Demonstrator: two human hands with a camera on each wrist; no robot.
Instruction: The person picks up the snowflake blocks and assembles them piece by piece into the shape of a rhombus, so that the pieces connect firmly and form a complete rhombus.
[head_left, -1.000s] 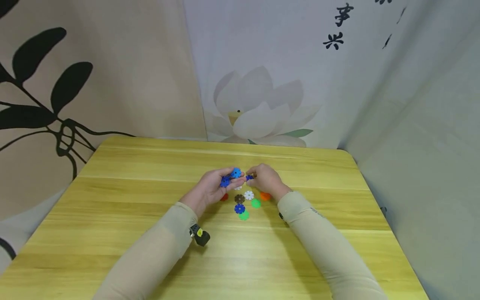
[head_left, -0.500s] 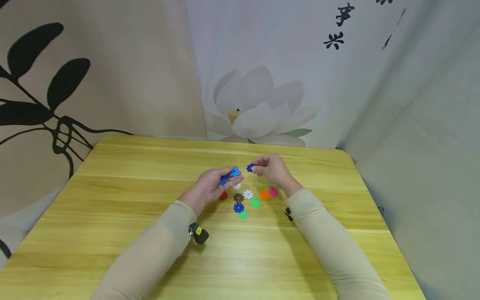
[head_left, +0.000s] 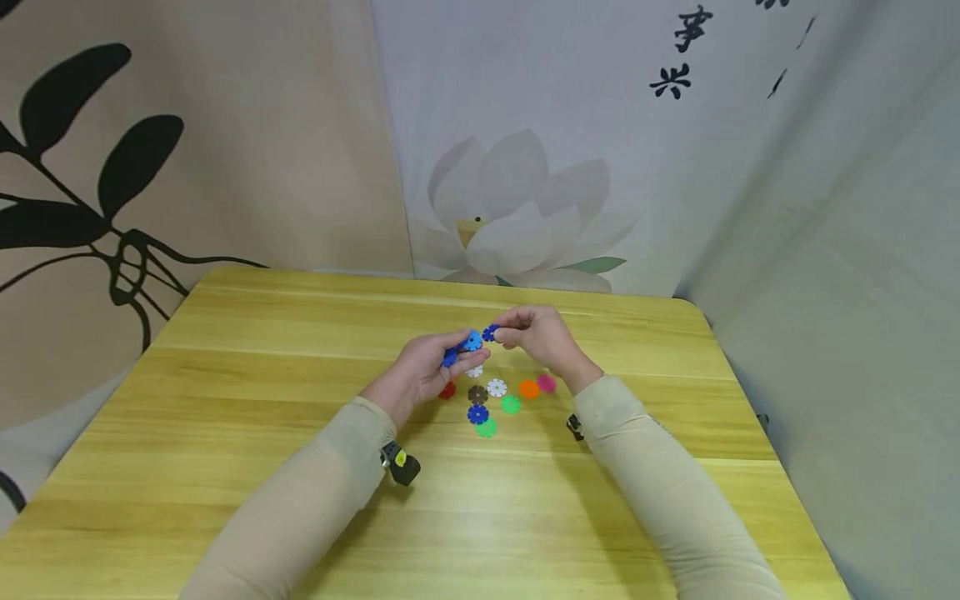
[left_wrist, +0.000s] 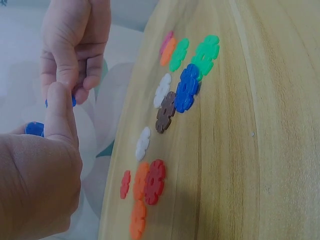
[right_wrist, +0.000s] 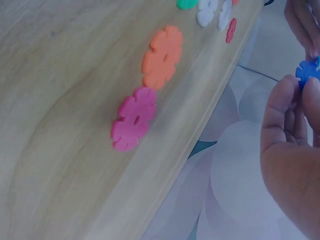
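Over the far middle of the table, my left hand (head_left: 423,371) holds a light blue notched flower disc (head_left: 472,341) and a darker blue disc (head_left: 450,358), which overlap each other. To its right, my right hand (head_left: 546,340) pinches another dark blue notched disc (head_left: 491,333) between thumb and fingertips. This disc stands close beside the light blue one, at the left hand's fingertips. In the left wrist view, the left hand's fingers hide most of its discs, and only a blue edge (left_wrist: 34,129) shows.
Below the hands, flat discs lie on the wooden table (head_left: 300,400): brown (head_left: 477,394), blue (head_left: 477,414), white (head_left: 497,387), green (head_left: 511,404), orange (head_left: 529,389), pink (head_left: 547,383) and red (left_wrist: 155,182). A printed curtain (head_left: 525,100) hangs behind the far edge.
My right hand first drew up and right from the left hand with the dark blue disc, uncovering the pink one. It has since come slightly back left. The left hand stays nearly in place.
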